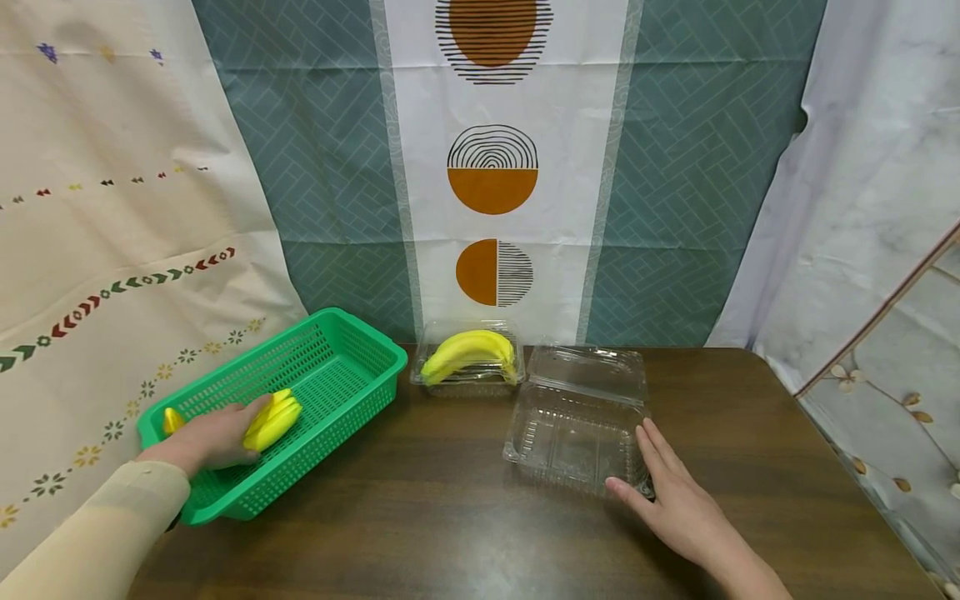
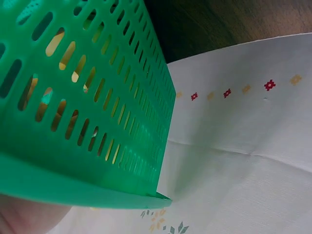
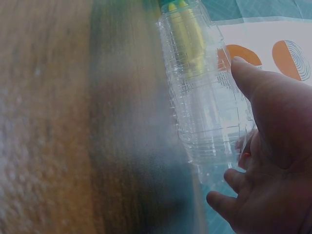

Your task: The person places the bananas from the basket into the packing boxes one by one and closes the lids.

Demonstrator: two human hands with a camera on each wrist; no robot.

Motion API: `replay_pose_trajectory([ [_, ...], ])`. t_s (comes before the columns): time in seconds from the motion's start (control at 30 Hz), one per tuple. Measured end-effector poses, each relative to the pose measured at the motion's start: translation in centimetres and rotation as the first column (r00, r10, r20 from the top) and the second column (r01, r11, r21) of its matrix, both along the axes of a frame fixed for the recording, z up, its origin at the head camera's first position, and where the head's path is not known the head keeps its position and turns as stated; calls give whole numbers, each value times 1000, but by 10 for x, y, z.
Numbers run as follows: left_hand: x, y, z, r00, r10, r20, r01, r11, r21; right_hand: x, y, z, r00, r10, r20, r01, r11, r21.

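Note:
My left hand (image 1: 221,435) reaches down into a green plastic basket (image 1: 360,408) and grips a yellow bunch of bananas (image 1: 273,421) by its near side. Only the edge of that hand (image 2: 29,214) shows below the basket rim in the left wrist view, and the fruit is hidden there. On the right, an empty clear plastic clamshell box (image 1: 577,433) lies with its lid folded back. My right hand (image 1: 678,500) is at its right edge, fingers straight and thumb spread, with the fingertips right at the rim.
A second clear box (image 1: 427,379) with yellow bananas (image 1: 472,350) in it stands at the back of the brown table (image 1: 420,517). Another yellow piece (image 1: 172,421) lies in the basket's near left corner. Patterned cloths (image 1: 330,150) hang behind and at both sides.

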State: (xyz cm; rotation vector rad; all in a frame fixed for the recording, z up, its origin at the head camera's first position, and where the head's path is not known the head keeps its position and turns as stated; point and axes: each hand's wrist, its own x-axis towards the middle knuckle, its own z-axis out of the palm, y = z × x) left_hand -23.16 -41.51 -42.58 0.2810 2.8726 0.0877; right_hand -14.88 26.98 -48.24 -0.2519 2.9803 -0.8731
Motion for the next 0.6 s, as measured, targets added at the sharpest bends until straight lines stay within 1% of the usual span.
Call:
replay_pose_trajectory([
  [0.2,5,8,7,1000,-7,23,7,1000,9,0,0,-1,1000,0,-3,0,1000,-3],
  [0.3,5,10,9,999,0,34,-1,1000,22,-1,1,-2,1000,0,-2,0,1000,-4],
  [0.4,4,10,10,999,-8,40,6,999,37,-1,1,-2,1000,0,0,0,1000,-4],
  [0.6,4,9,8,999,-23,32,21,999,48,-1,1,-2,1000,0,4,0,1000,-6],
])
